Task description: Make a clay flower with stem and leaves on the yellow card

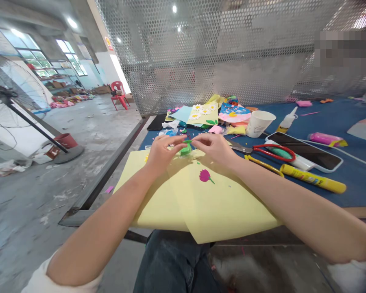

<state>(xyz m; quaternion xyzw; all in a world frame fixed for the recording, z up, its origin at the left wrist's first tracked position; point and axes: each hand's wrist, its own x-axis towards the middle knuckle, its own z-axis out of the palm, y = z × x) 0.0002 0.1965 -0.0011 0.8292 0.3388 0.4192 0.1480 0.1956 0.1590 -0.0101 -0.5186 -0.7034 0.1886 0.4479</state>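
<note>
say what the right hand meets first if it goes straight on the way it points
The green clay piece at the fingertips of the right hand; it looks already in contact, though depth is hard to judge from this view.

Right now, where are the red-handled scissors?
In the head view, the red-handled scissors lie on the blue table cover to the right of the person's right hand, their handles beside a white tube and just above a yellow stick.

The green modelling clay (185, 149) looks soft and matt, and so does the smooth pale yellow card (225, 207) beneath it — the scissors (274, 152) show glossy red plastic loops and bare metal blades, over a matt blue cloth (354, 187).
</note>
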